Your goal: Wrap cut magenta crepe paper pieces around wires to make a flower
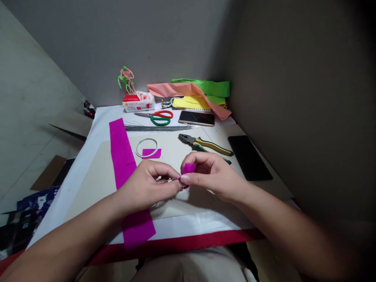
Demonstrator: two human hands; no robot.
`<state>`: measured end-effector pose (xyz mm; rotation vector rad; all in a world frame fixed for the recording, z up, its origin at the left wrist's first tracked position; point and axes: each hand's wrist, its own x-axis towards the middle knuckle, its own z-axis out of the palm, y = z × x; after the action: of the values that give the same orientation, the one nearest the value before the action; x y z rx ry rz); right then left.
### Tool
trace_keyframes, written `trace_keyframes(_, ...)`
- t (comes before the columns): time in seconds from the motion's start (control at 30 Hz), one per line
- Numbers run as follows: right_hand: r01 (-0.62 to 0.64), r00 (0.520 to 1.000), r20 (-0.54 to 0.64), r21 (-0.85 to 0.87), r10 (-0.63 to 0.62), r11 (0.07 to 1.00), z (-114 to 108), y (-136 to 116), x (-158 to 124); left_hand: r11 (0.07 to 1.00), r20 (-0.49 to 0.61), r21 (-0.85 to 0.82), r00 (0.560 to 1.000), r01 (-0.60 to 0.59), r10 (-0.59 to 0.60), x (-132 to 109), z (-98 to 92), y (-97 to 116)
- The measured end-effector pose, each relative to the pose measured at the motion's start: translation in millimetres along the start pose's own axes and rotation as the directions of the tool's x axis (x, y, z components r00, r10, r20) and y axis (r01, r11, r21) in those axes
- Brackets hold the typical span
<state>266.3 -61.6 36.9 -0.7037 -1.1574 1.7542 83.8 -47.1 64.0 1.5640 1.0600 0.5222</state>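
My left hand [147,187] and my right hand [212,174] meet above a beige board [96,188], their fingertips nearly touching. My right fingers pinch a small piece of magenta crepe paper [188,169]. My left fingers are shut on a thin metal wire [172,179], whose end runs to the paper and is partly hidden by my fingers. A long magenta paper strip [121,154] lies under my left wrist, and a small magenta paper scrap [151,153] lies beside a wire ring [146,148].
Yellow-handled pliers [205,144] lie right of my hands, near a black tablet [249,158]. Farther back are red-and-green scissors [160,117], a phone [196,118], a bundle of wires [157,128], a tissue pack [138,102], and coloured paper rolls [199,94]. Grey walls flank the table.
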Motion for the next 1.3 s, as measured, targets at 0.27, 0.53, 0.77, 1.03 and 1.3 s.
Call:
trace_keyframes(0.27, -0.027, 0.999, -0.030, 0.019, 0.027, 0.999, 3.6, 4.4, 0.9, 0.998, 0.036, 0.021, 0.998, 0.058, -0.058, 1.1, 2.2, -4.5)
trace_keyframes(0.53, 0.070, 0.994, -0.078, -0.074, -0.076, 0.995, 5.7, 6.6, 0.0, 1.000, 0.023, -0.020, 1.000, -0.002, 0.003, 3.0, 3.8, -5.1)
trace_keyframes(0.77, 0.108, 0.990, -0.079, -0.083, -0.115, 0.991, 5.9, 5.6, 0.3, 0.996, 0.037, -0.081, 0.998, -0.046, 0.049, 2.3, 3.3, -4.0)
trace_keyframes(1.03, 0.128, 0.978, -0.155, -0.082, -0.140, 0.988, 4.9, 2.3, 0.5, 0.997, -0.001, -0.044, 0.997, -0.071, 0.071, 1.7, 3.5, -2.9)
trace_keyframes(1.3, 0.031, 0.985, -0.166, -0.082, -0.044, 0.996, -2.7, 0.1, 3.3, 0.997, -0.098, -0.051, 0.993, -0.065, 0.060, -0.7, 1.0, -5.7)
